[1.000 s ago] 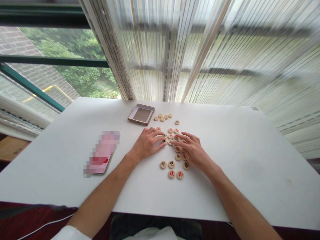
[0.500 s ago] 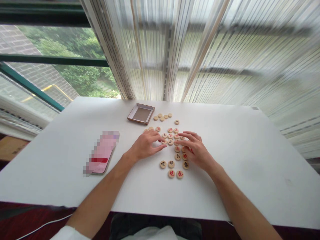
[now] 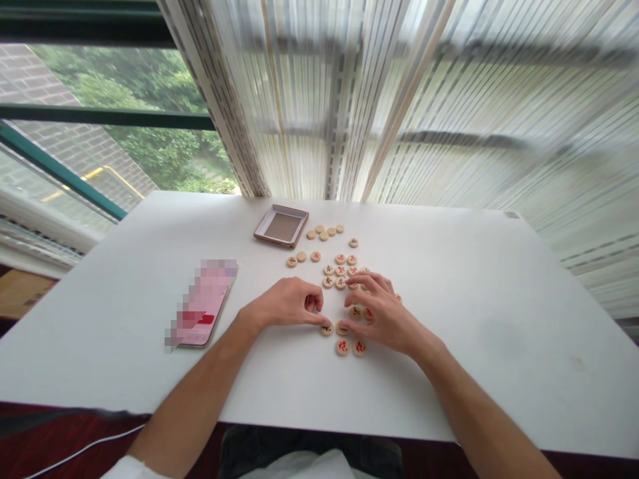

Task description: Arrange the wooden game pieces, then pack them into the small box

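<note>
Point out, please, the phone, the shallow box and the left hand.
Phone [image 3: 206,298], head view: middle of the screen.
Shallow box [image 3: 282,227], head view: bare inside floor.
Left hand [image 3: 288,301], head view: its back.

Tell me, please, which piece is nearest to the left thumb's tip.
The black-marked piece left of and beyond the two front red-marked pieces: the left hand partly covers this one alone, with its thumb.

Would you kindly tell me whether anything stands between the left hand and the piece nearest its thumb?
Nothing visible does: the left hand has its thumb tip at the piece, partly covering it.
</note>
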`<action>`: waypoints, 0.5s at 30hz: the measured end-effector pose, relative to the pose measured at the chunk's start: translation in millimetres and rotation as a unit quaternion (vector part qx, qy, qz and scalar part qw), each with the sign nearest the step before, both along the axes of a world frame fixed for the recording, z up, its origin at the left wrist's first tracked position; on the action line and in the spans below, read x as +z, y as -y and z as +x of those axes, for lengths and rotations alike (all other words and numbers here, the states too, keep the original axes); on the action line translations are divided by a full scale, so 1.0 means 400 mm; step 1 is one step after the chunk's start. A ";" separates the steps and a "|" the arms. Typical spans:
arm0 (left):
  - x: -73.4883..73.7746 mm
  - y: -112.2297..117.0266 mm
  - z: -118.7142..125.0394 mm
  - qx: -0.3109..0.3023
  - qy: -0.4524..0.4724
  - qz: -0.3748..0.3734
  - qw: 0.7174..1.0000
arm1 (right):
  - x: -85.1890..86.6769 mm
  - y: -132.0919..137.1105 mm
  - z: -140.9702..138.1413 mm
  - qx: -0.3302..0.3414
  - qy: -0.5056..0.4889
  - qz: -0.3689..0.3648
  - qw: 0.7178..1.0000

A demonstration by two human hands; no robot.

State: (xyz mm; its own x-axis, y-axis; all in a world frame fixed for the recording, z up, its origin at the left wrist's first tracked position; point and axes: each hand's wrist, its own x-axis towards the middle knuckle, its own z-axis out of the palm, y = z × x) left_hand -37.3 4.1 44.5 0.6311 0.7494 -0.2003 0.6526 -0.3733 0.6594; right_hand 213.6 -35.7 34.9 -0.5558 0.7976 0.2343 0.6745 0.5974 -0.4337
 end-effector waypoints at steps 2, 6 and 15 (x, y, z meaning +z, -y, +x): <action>0.000 0.000 0.000 -0.001 -0.001 0.001 1.000 | 0.000 0.000 -0.001 0.001 0.003 0.004 1.000; 0.000 0.000 -0.002 0.001 0.003 0.002 1.000 | 0.001 0.002 0.000 0.000 0.010 0.005 1.000; -0.001 -0.002 -0.007 0.004 0.008 -0.007 1.000 | 0.014 -0.004 0.022 -0.002 -0.001 0.001 1.000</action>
